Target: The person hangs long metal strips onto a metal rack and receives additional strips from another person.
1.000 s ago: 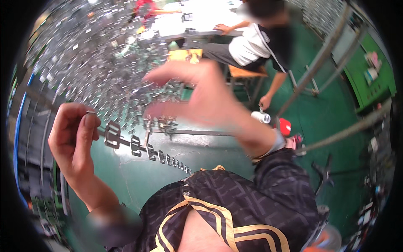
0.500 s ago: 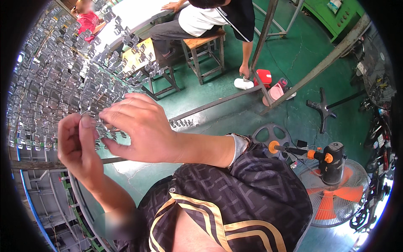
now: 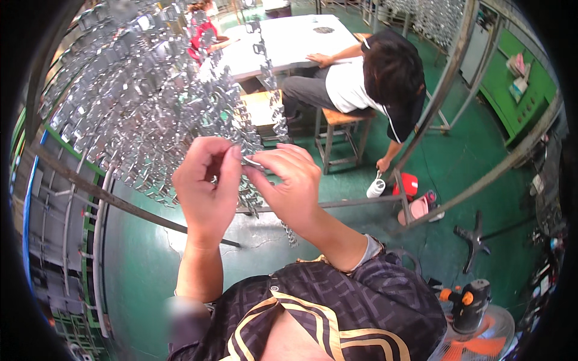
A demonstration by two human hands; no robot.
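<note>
My left hand is raised in front of the hanging metal strands, its thumb and forefinger pinched together. Facing it, my right hand pinches as well, the fingertips of both hands nearly meeting. A small shiny metal piece bridges the gap between them; most of it is covered by fingers, so its exact kind is hidden. Just behind my hands, the strands carry many small silvery buckle-like parts, linked one below another. One short strand dangles below my right hand.
Metal frame bars cross before me. Beyond, a person in black and white sits on a wooden stool by a white table, holding a white jug. A fan stands at lower right, a green cabinet at far right.
The view has swung left and up, showing more of the table and strands. My hands, still close together, now appear nearer the middle. The seated person's white jug has been lifted upright.
</note>
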